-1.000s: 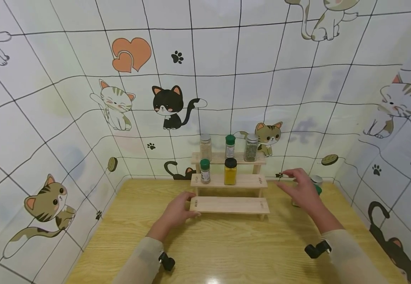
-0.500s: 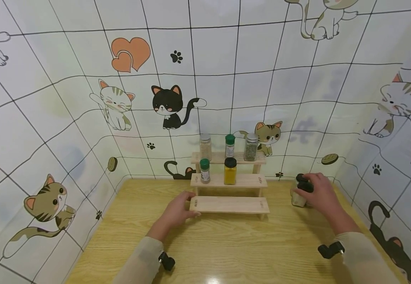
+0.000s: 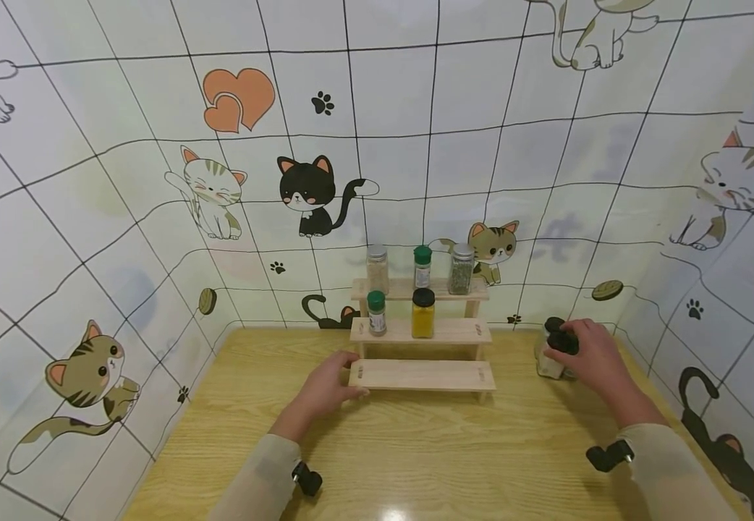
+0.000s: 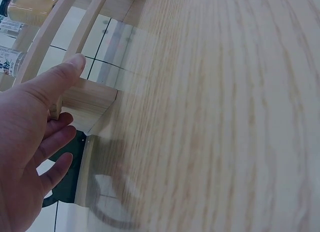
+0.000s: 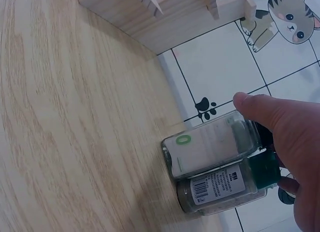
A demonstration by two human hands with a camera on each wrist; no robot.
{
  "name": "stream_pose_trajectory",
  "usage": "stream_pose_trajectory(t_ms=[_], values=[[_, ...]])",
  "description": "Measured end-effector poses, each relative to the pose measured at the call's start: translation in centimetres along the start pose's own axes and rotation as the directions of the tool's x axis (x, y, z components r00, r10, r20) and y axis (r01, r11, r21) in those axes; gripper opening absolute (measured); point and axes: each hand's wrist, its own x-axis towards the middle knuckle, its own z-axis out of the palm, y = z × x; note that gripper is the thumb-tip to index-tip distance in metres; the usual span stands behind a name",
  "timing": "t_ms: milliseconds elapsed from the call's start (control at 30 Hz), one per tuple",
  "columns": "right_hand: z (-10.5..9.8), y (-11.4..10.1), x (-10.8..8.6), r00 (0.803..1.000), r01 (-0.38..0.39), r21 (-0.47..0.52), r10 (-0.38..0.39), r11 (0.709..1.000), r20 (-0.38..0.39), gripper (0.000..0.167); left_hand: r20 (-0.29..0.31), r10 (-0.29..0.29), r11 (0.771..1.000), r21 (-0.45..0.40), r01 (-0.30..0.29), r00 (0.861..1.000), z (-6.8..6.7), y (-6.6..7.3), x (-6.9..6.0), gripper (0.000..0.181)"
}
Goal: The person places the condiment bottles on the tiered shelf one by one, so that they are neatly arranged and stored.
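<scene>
My left hand grips the left end of the lowest step of a three-step wooden spice rack, thumb at the front edge. In the left wrist view, the thumb lies along the step and the other fingers curl beneath. At the right, my right hand holds a black-capped spice jar by its cap. Another black-capped jar stands beside it. In the right wrist view, a clear jar of pale contents and a green-capped jar stand together under the hand; the fingers partly hide the caps.
On the middle step stand a green-capped jar and a yellow jar with a black lid. The top step bears a pale jar, a green-capped jar and a herb jar. Cat-patterned walls enclose the table.
My right hand has moved right and down from beside the rack onto the jars and taken hold of a black cap. For the last half second it has barely moved. The left hand stays put.
</scene>
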Motion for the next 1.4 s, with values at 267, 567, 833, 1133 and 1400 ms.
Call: stream_pose_trajectory(t_ms=[267, 567, 833, 1133, 1400], values=[[0.4, 0.4, 0.2, 0.999, -0.032, 0.011, 0.031, 0.999, 0.021, 0.06, 0.003, -0.012, 1.0, 0.001, 0.012, 1.0, 0.0, 0.0, 0.1, 0.077], [0.4, 0.6, 0.0, 0.996, -0.083, 0.051, 0.081, 0.995, 0.046, 0.062, 0.005, -0.013, 1.0, -0.001, 0.013, 1.0, 0.0, 0.2, 0.0, 0.076], [0.0, 0.2, 0.0, 0.999, -0.052, 0.133, 0.053, 0.99, -0.005, 0.06, 0.006, -0.017, 1.0, 0.011, 0.016, 1.0, 0.1, -0.1, 0.1, 0.077], [-1.0, -2.3, 0.1, 0.997, -0.024, 0.239, 0.042, 0.971, -0.07, 0.058, 0.001, -0.005, 1.0, -0.001, 0.005, 1.0, 0.0, -0.2, 0.2, 0.075], [-1.4, -5.1, 0.8, 0.988, 0.021, 0.364, 0.035, 0.931, -0.148, 0.049, -0.002, 0.01, 1.0, -0.013, -0.01, 1.0, 0.1, -0.4, 0.2, 0.074]])
